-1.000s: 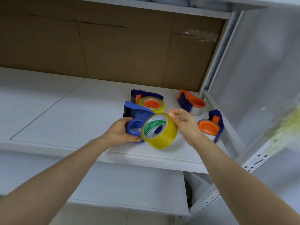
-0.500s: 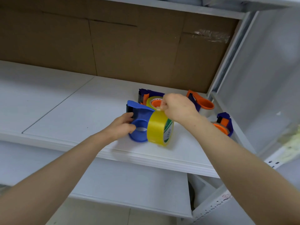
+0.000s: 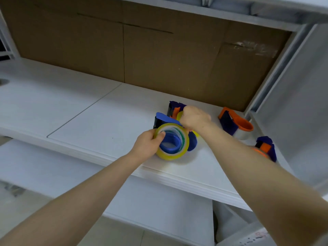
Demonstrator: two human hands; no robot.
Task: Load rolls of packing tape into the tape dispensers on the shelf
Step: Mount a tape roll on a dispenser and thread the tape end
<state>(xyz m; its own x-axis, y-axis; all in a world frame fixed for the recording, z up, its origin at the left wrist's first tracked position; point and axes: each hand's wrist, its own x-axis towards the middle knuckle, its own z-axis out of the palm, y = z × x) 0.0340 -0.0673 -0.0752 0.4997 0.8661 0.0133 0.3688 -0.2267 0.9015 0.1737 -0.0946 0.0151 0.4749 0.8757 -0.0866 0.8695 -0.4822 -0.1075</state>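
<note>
item: tape roll (image 3: 170,156), yellow-tinted clear tape with a pale core and green print on the inner face
position of roll: standing on edge near the front edge of the shelf (image 3: 88,121), open face turned toward the camera, seated around the round blue hub of the blue dispenser (image 3: 164,118)
blue dispenser: upright behind and inside the roll; its flat blue flap rises above the roll's far left side, and a blue side plate shows at the roll's right
left hand (image 3: 148,145): grips the roll's left side, thumb hooked over the front rim toward the core; the other fingers are hidden behind the roll
right hand (image 3: 195,118): knuckles up, fingers curled tight, set at the far right top of the blue dispenser and touching the roll's upper edge; what the fingers pinch, if anything, cannot be told
second dispenser (image 3: 174,106): dark blue and orange, just beyond the blue one, with a sliver of yellow roll; mostly hidden by the right hand
third dispenser (image 3: 234,122): orange hub, dark blue body, clear roll under it; far right of the shelf, apart from the hands
fourth dispenser (image 3: 266,147): dark blue with orange parts, at the right edge, partly covered by the right forearm
shelf: white boards with a seam running from near left to far middle
backing: brown cardboard (image 3: 159,55) along the far side, a patch of clear tape at its upper right
lower shelf (image 3: 159,206): white, below the arms
frame: pale metal upright (image 3: 276,71) at the far right corner
</note>
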